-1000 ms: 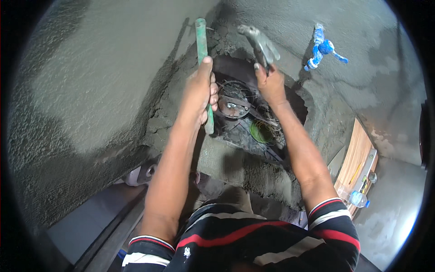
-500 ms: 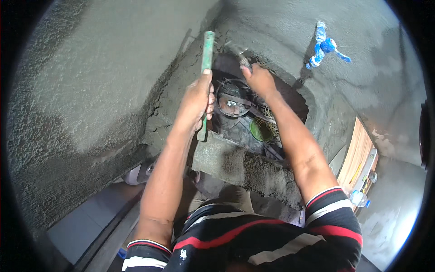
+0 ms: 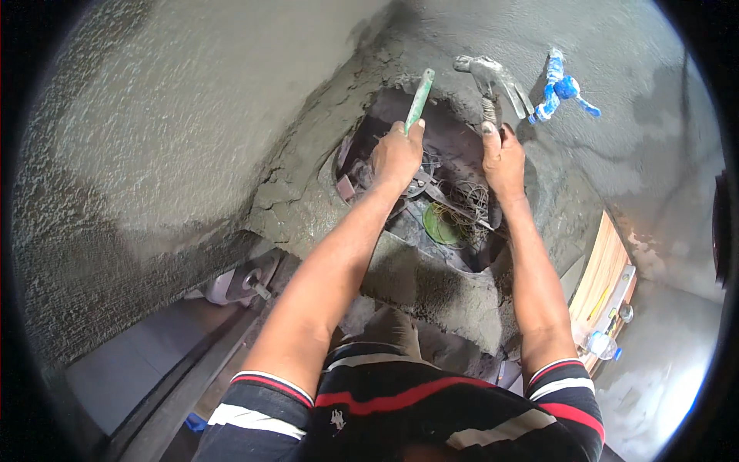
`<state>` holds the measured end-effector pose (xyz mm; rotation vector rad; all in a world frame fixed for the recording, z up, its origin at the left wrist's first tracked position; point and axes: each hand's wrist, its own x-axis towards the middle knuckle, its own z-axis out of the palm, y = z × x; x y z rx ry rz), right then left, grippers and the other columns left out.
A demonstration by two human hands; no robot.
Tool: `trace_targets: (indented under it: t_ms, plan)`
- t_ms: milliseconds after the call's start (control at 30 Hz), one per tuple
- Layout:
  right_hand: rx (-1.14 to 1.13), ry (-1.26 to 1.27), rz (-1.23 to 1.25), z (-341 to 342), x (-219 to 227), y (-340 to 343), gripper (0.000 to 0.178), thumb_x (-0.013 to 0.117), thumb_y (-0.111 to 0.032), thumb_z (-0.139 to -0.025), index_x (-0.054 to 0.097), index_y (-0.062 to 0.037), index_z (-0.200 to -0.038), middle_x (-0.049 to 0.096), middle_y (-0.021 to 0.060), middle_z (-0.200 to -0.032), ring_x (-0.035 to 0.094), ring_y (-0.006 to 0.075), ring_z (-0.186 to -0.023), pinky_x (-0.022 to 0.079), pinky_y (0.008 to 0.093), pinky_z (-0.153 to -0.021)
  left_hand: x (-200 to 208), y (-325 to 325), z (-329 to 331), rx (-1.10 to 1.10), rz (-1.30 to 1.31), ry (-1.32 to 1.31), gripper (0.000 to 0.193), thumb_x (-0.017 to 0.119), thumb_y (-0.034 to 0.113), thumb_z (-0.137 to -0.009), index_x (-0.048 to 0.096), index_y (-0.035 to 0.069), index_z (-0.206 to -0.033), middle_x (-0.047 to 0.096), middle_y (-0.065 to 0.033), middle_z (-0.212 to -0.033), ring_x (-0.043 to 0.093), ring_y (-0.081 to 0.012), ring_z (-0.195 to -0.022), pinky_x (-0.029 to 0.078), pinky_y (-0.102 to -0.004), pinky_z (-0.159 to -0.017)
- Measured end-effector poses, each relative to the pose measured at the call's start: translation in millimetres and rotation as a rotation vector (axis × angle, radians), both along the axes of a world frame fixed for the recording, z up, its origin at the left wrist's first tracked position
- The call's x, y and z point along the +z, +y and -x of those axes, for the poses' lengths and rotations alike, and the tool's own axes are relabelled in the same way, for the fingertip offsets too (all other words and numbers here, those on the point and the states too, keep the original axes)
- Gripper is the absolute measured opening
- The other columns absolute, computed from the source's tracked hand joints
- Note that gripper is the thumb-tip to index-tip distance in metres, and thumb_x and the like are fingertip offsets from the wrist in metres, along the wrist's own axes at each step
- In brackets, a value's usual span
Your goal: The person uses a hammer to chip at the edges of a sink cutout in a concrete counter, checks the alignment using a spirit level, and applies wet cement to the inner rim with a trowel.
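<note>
My left hand (image 3: pixel 399 156) is wrapped round a green bar-like tool (image 3: pixel 419 100), its upper end pointing away from me; its lower part is hidden by the hand. In my right hand (image 3: pixel 504 163) is a claw hammer (image 3: pixel 491 77), held upright by a wrapped grip with its metal head above the fist. Both hands are over a rough opening in a cement counter (image 3: pixel 296 208). Inside the opening lie tangled wire (image 3: pixel 471 196), a green round object (image 3: pixel 441 223) and dark metal pieces.
A blue-and-white tap (image 3: pixel 566 86) sticks out of the grey cement wall at the back right. To the right, a wooden board (image 3: pixel 596 269) carries a level (image 3: pixel 614 300) beside a clear plastic bottle (image 3: pixel 602 345). A plastered wall (image 3: pixel 154 138) rises on the left.
My left hand has moved right with the green tool, which is now tilted to the right. My right hand has also moved right, bringing the hammer away from the counter's back edge.
</note>
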<state>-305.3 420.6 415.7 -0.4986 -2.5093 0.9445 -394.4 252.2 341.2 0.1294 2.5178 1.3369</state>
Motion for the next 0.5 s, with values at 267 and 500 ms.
trace_targets:
  t_ms: [267,500]
  plan:
    - [0.019,0.070,-0.043,6,1,-9,0.053,0.061,-0.051,-0.099,0.066,0.0009,-0.108,0.068,0.0191,-0.081,0.063,0.0261,-0.071,0.051,0.0393,-0.073,-19,21,-2,0.068,-0.134,0.009,0.069,0.044,0.058,-0.102,0.067,-0.007,-0.093,0.066,-0.0351,-0.090,0.063,-0.0543,-0.094,0.049,-0.0560,-0.083]
    - [0.010,-0.248,-0.299,43,-13,1,0.055,0.057,-0.053,-0.099,0.065,0.0009,-0.108,0.070,0.0302,-0.092,0.069,0.0468,-0.091,0.053,0.0527,-0.082,-35,40,-8,0.154,-0.338,-0.058,0.074,0.041,0.058,-0.103,0.067,-0.010,-0.086,0.064,-0.0365,-0.081,0.062,-0.0558,-0.089,0.047,-0.0553,-0.081]
